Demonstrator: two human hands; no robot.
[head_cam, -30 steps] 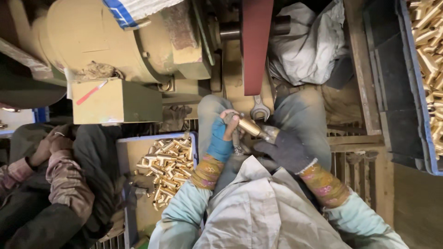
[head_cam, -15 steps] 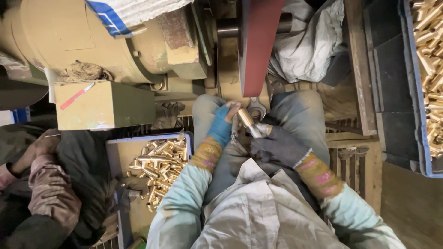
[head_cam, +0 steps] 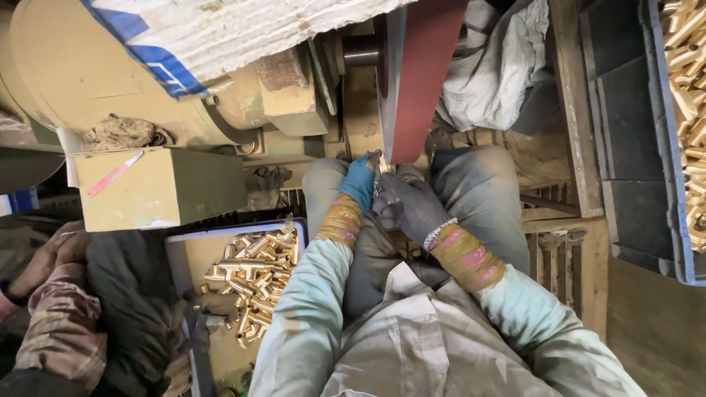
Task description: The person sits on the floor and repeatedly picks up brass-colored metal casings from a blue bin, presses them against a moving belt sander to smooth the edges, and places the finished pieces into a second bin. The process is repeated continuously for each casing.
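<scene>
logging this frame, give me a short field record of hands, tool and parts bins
left hand: blue glove, fingers at the belt's lower end
right hand: dark glove, pinching a small part with the left; the part is mostly hidden
tool: red-brown sanding belt on a tan machine
left bin: blue tray of brass fittings
right bin: blue crate of brass pieces
other person: sleeve at lower left

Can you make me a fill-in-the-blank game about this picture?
1. The left hand wears a ____ glove.
2. Both hands press a small part against the reddish sanding ____.
3. The tray on the left holds shiny ____-coloured fittings.
4. The right hand wears a ____ glove.

Missing words: blue; belt; brass; dark
</scene>
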